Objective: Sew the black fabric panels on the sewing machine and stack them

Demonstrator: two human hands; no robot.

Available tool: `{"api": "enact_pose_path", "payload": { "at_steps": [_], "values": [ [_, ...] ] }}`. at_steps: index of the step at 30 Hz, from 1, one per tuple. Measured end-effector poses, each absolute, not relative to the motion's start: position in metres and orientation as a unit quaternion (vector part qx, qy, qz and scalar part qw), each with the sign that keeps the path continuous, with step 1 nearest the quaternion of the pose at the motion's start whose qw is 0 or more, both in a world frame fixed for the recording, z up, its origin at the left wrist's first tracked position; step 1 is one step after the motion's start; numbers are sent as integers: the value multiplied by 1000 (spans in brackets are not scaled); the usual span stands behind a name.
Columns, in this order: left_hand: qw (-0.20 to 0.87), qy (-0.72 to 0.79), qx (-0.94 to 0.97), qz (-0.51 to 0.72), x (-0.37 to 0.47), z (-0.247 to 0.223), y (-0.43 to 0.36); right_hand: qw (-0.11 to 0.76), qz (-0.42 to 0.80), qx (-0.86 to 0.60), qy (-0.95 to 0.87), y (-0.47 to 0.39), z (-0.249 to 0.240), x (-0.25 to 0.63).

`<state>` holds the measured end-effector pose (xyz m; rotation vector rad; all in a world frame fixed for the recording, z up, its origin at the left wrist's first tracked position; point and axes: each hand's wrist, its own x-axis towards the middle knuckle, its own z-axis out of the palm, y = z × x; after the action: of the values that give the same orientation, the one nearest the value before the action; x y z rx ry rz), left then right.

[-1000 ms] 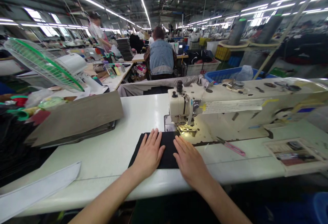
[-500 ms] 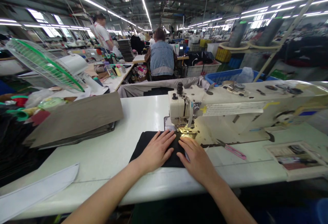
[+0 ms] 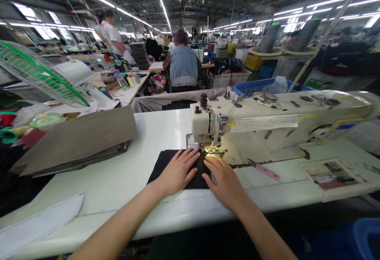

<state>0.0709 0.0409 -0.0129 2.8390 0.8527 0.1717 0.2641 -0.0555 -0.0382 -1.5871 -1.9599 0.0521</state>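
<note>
A piece of black fabric (image 3: 158, 167) lies flat on the sewing table, its far edge by the needle area of the sewing machine (image 3: 204, 121). My left hand (image 3: 179, 171) rests flat on it, fingers stretched out toward the presser foot. My right hand (image 3: 223, 178) lies at the fabric's right edge, fingers extended and thumb apart, just in front of the lit brass-coloured guide (image 3: 214, 151). Both palms face down. The needle tip is too small to make out.
Pink-handled thread snips (image 3: 267, 171) lie right of my right hand, near a tray of small tools (image 3: 335, 178). To the left are stacked grey-brown panels (image 3: 86, 137), a white panel (image 3: 44, 220) and a fan (image 3: 44, 73). A person in a denim vest (image 3: 183, 65) sits ahead.
The view has turned slightly to the right, so the scene sits a little further left. Both hands keep nearly the same place on the black fabric.
</note>
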Motion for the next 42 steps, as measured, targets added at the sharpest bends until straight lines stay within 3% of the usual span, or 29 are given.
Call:
{"api": "enact_pose_path", "payload": {
  "at_steps": [11,30,42],
  "values": [
    [119,165,974,99,56,3,-14,314,1,-544,-778,-103,-41,271],
    [103,197,965,141,74,-11,81,266,-19,-611,-745,-23,-27,274],
    [79,228,962,130,76,-10,82,325,-6,-594,-736,-49,-47,269]
  ]
}}
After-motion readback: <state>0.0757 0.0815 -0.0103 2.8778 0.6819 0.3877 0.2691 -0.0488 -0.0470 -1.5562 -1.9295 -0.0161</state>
